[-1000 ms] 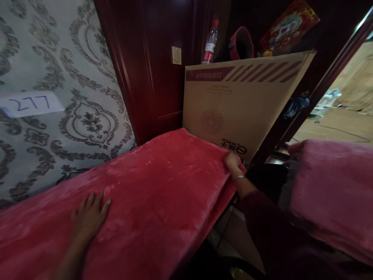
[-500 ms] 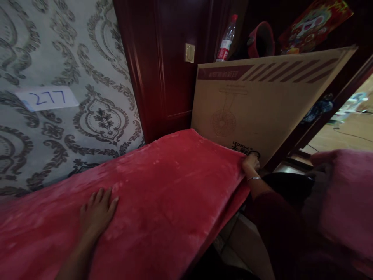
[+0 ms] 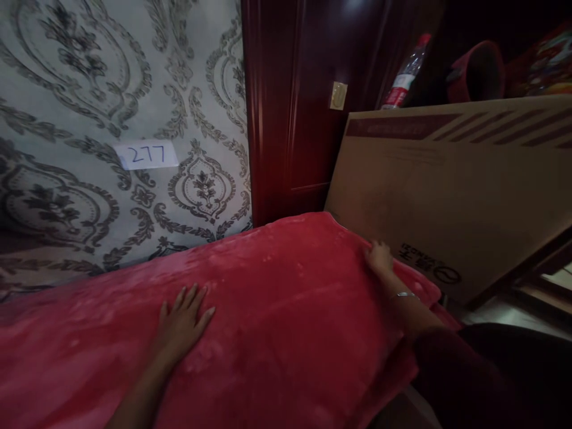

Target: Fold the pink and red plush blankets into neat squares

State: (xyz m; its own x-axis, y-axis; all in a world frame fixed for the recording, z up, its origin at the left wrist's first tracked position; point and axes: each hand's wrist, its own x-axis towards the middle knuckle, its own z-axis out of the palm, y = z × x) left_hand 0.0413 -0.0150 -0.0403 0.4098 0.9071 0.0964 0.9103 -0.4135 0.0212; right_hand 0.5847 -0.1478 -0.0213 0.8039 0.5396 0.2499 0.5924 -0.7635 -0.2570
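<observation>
A red plush blanket [image 3: 277, 298] lies spread over a long raised surface, which it mostly hides. My left hand [image 3: 185, 316] rests flat on top of it, fingers spread. At the blanket's far end, beside a cardboard box, my right hand [image 3: 379, 259] has its fingers bent over the edge and closed on the fabric; the fingertips are partly hidden and slightly blurred. A thin bracelet [image 3: 406, 294] circles my right wrist. Near that arm, the blanket's corner hangs in loose folds.
The large cardboard box [image 3: 447, 196] leans at the blanket's far end. A plastic bottle [image 3: 404, 77] and a red round object [image 3: 478, 71] appear above it. Dark red wood panelling [image 3: 290, 119] and patterned wallpaper bearing a "277" paper [image 3: 149, 155] stand behind.
My right hand has moved from the near corner inward along the end edge. The blanket's corner now sticks out past my wrist. My left hand stays flat while the view has turned left.
</observation>
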